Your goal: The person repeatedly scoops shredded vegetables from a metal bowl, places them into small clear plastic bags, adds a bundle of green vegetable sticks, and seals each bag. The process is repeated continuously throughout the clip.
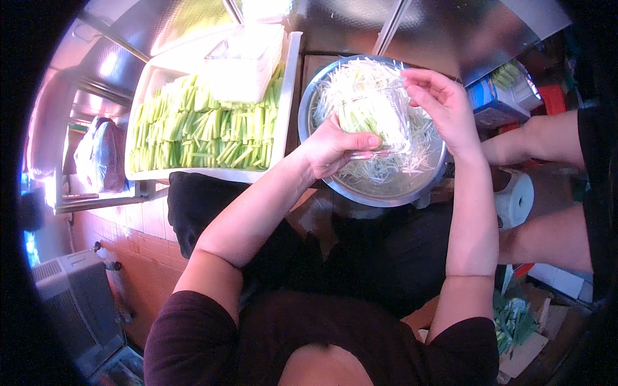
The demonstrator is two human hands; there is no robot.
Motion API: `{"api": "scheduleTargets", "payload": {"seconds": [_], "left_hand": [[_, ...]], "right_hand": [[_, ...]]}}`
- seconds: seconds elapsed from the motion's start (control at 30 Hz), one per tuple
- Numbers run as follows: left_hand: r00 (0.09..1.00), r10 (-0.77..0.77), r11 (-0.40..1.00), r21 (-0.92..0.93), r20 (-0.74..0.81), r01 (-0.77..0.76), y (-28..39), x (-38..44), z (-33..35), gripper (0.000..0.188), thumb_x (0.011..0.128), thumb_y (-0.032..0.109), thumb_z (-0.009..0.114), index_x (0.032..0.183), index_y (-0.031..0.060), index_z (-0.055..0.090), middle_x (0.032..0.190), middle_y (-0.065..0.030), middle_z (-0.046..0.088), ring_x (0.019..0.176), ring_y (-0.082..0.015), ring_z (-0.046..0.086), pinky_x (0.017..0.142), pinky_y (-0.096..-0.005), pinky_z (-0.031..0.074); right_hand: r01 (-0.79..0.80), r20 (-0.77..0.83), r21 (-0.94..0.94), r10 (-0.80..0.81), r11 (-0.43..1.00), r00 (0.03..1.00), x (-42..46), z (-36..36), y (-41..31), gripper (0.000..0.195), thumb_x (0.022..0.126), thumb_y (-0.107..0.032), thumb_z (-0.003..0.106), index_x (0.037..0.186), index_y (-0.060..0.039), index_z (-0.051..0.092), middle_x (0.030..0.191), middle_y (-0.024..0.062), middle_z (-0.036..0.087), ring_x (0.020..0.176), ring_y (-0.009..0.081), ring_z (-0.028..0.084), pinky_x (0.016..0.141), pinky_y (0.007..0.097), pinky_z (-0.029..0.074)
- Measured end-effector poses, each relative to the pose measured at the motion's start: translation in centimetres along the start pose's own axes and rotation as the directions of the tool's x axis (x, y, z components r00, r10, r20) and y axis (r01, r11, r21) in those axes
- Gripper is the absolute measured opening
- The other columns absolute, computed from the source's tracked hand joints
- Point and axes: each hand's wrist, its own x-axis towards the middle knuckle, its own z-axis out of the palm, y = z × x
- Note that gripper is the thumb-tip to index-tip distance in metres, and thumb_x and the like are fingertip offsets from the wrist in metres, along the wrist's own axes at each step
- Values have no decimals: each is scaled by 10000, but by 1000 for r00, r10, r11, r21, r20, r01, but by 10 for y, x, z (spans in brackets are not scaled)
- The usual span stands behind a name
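My left hand (pixel 333 147) grips a clear plastic box (pixel 403 132), thumb across its near side. Pale green cut sticks (pixel 362 116) show inside it. My right hand (pixel 442 108) is raised at the far right of the box, fingers bent toward the thumb. Glare hides whether anything is between those fingertips. Beneath both hands is a wide metal bowl (pixel 446 161) holding fine white shreds (pixel 367 72). To the left, a white tray (pixel 292 72) holds rows of cut green stalks, perhaps celery (pixel 193 130). A stack of clear plastic containers (pixel 246 67) rests on the stalks.
Another person's bare leg (pixel 540 140) is close on the right, beside a white stool (pixel 516 200). A blue and white box (pixel 497 103) stands beyond. Leafy greens (pixel 516 318) lie on cardboard at lower right. Metal panels (pixel 429 34) line the far side.
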Motion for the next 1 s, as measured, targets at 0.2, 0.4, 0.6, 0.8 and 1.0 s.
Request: {"api": "scheduleTargets", "payload": {"seconds": [0.2,0.4,0.6,0.8,1.0], "left_hand": [[996,38,999,2,-79,-38,6,0,-5,584,747,27,730,1264,77,464,1121,-76,607,972,-181,619,766,-272,557],[977,161,977,-116,-136,-177,11,-1,0,540,753,36,730,1235,93,494,1131,-48,602,1016,-171,600,772,-258,550],[975,163,961,-200,-151,-192,6,0,-6,557,738,15,738,1234,60,488,1122,-84,604,1031,-203,597,858,-322,522],[940,268,953,-85,-212,-291,2,1,11,561,716,-55,716,1218,56,491,1117,-75,596,1000,-178,604,834,-301,527],[941,249,959,-80,-228,-273,11,-1,10,548,722,-45,721,1209,69,497,1093,-67,609,977,-166,614,815,-290,533]], "right_hand": [[117,-351,-280,-215,953,911,-6,-14,-3,115,860,-63,625,952,-7,664,824,32,671,728,80,606,682,208,477],[75,-132,-394,-137,916,982,-28,6,-13,318,750,8,700,1064,-25,656,895,32,586,768,86,552,705,201,448],[326,-124,-528,-451,784,884,-24,42,-11,181,707,5,734,882,-17,695,785,55,583,641,131,573,582,243,486],[331,-102,-550,-455,767,885,-26,61,-9,108,695,-3,737,768,9,657,780,57,539,645,148,563,583,271,480],[297,-156,-415,-389,860,908,-29,47,-10,390,675,-31,772,1021,0,595,937,82,586,829,181,617,722,255,513]]}}
